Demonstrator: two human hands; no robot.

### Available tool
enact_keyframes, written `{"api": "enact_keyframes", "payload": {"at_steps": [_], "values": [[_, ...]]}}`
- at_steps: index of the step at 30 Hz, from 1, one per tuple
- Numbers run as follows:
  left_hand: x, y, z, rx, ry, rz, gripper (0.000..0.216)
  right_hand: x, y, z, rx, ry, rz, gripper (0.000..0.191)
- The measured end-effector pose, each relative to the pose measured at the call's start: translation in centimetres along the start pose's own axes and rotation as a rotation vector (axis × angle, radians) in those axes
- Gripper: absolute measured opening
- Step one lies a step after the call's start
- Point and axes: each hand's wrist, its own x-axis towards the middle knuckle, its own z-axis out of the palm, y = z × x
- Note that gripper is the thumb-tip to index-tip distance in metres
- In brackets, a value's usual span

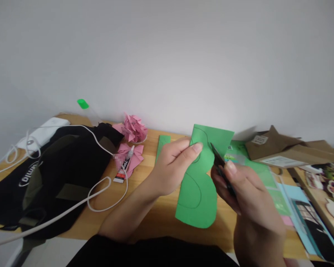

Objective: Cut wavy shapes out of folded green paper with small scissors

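Note:
My left hand (176, 163) pinches a green sheet of paper (199, 193) with pencil curves drawn on it, holding it upright above the wooden table (156, 218). My right hand (239, 189) is closed round dark scissors (219, 160), whose blades meet the paper's right edge near the top. The lower part of the sheet has a rounded, cut outline.
A black bag (52, 178) with a white cable (100, 193) lies at the left. A glue tube (124, 169) and pink paper flowers (133, 128) sit behind. Brown cardboard packaging (284, 148), more green paper (253, 167) and coloured sheets (297, 207) fill the right.

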Motion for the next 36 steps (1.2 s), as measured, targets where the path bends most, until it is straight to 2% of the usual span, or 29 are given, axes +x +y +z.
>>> {"api": "enact_keyframes", "payload": {"at_steps": [10,26,36], "values": [[0.2,-0.1,-0.3,0.027,-0.044,0.047,0.038,0.0,0.1,-0.3,0.005,-0.016,0.024,0.054],[0.2,-0.1,-0.8,0.031,-0.106,0.062,0.042,-0.4,0.1,-0.9,-0.058,-0.045,-0.022,0.052],[0.3,0.0,-1.2,0.036,-0.15,0.035,0.041,-0.2,-0.4,-0.7,-0.022,-0.049,0.018,0.053]]}}
